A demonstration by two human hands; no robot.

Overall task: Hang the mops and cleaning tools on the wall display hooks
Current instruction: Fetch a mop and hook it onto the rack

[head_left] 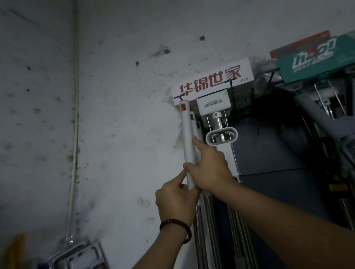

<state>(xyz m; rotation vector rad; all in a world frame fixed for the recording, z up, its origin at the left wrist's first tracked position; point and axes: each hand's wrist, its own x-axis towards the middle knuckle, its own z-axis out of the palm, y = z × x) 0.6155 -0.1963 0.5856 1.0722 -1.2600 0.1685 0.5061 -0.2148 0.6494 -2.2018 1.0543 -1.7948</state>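
- Your left hand [175, 201] grips the white mop handle [188, 142], fingers curled round it.
- Your right hand [210, 170] holds it just above, index finger [199, 145] straight.
- Its top touches the black hook [179, 96] below the sign [210, 81].

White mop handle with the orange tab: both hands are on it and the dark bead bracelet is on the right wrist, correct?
No: the dark bead bracelet is on the left wrist, as the head view shows; left hand and right hand are both on the white mop handle.
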